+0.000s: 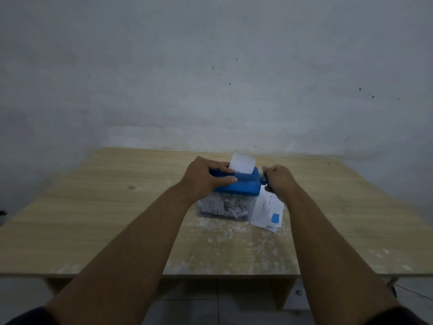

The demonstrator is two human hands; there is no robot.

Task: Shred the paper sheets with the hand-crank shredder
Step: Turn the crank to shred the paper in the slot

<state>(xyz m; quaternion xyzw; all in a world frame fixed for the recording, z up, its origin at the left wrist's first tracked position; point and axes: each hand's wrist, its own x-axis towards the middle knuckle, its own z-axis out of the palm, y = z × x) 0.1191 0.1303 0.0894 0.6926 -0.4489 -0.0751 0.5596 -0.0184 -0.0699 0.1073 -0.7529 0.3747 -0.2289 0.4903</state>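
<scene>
Now left hand (206, 177) clamps blue shredder (243, 187) top, sheet (242, 162) upright in slot; right hand (278, 179), blurred, fist curled round crank (263, 181); spare sheets (267, 211) just beside, on table (117, 207).

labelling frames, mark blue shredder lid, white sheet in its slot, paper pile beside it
blue plastic shredder lid (243, 186): head view, top face
upright white paper sheet (242, 162): head view, its middle
loose white paper pile (263, 208): head view, top sheet

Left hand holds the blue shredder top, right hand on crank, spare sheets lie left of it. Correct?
One slip: in the head view the spare white paper sheets lie right of the blue-topped clear plastic shredder, by the right hand. The rest holds.
</scene>
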